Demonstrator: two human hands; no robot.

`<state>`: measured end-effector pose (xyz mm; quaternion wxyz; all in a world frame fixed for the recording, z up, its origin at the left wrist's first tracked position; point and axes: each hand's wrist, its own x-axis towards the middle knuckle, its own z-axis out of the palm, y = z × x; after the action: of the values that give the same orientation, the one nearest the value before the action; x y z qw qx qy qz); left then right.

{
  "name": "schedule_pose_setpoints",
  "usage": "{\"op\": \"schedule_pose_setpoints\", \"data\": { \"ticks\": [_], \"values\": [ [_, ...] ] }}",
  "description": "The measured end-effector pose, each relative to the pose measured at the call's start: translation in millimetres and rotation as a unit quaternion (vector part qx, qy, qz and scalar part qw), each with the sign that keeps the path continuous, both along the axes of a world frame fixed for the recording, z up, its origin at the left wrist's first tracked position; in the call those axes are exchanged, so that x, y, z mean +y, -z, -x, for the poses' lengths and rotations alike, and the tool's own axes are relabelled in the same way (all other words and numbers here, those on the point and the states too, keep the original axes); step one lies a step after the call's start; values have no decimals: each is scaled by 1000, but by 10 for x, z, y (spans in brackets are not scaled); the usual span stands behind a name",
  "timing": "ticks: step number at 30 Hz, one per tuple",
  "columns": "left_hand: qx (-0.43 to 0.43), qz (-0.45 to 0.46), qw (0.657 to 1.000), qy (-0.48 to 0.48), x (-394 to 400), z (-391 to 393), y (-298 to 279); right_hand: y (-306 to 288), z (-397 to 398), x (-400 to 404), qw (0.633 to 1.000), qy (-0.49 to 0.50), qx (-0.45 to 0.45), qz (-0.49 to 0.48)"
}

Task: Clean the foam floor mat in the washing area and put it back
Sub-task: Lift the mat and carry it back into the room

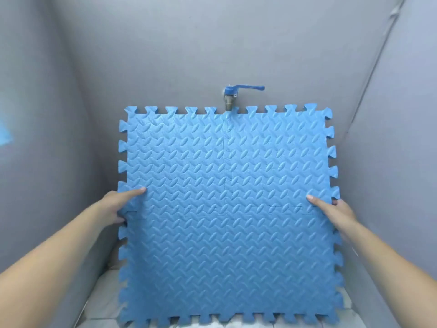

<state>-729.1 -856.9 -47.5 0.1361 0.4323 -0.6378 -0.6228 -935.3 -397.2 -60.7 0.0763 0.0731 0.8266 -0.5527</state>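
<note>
— Where was the foam mat at that moment?

— It was held up in front of the person, roughly upright and facing the camera, inside a narrow grey-walled washing area. Its toothed top edge sat just under the tap on the back wall, and the spout met that edge near its middle. The tap's blue lever pointed to the right.

— And the mat itself?

— It was blue, with a leaf-like raised pattern, and seams showed that it was made of interlocked tiles. Its lower edge hung above a pale tiled floor.

— How did the hands have hold of it?

— The left hand gripped the mat's left edge about halfway down, the thumb lying flat on the front face and the fingers wrapped behind, out of sight. The right hand mirrored it on the right edge: thumb across the front, fingers curled round the toothed border. Both were closed on the mat, and both forearms were bare.

— Anything else?

— A blurred blue patch showed on the left wall.
</note>
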Motion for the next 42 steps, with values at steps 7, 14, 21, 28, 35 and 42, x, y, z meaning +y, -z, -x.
{"op": "schedule_pose_setpoints", "data": {
  "ticks": [7, 14, 21, 28, 35, 42],
  "values": [
    [5, 76, 995, -66, 113, 66, -83, 291, 364, 30, 999, -17, -33, -5],
    [16, 98, 991, -89, 132, 85, 131, -416, 542, -599, 975, 25, 91, -203],
    [-24, 178, 979, -99, 76, 147, 276, -2043, 374, -1892, 848, -173, 433, -252],
    [2, 173, 981, -86, 26, 186, 306, -1980, 304, -2159, 815, -89, 470, -327],
    [5, 173, 981, -90, 2, 251, 383, -2020, 246, -2227, 816, -58, 470, -332],
    [11, 175, 981, -87, -24, 264, 418, -1843, 219, -2115, 850, -111, 455, -241]
  ]
}}
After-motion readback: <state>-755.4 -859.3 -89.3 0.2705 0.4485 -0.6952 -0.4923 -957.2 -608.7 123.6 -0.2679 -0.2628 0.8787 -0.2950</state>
